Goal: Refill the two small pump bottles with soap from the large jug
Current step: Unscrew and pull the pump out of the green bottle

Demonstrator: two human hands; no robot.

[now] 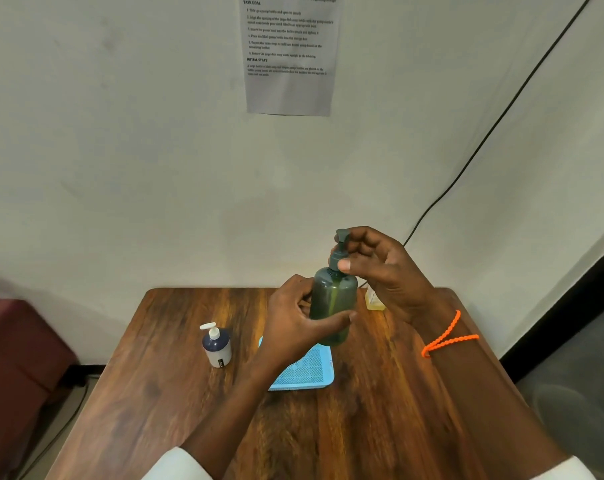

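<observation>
- Left hand (pixel 295 318) wraps the translucent green plastic pump bottle (pixel 333 304), held above the blue mesh tray (pixel 307 372); right hand (pixel 380 268) pinches its dark pump head (pixel 338 252)
- Risk: loosened bottle may slip onto tray

I read the lighting as dim, even and warm. A soft sheen lies on the tabletop (pixel 176 344). The left edge is smeared with blur. The cable (pixel 494 133) bows from wide-angle distortion. The wall notice (pixel 289 57) text is soft, barely legible.
</observation>
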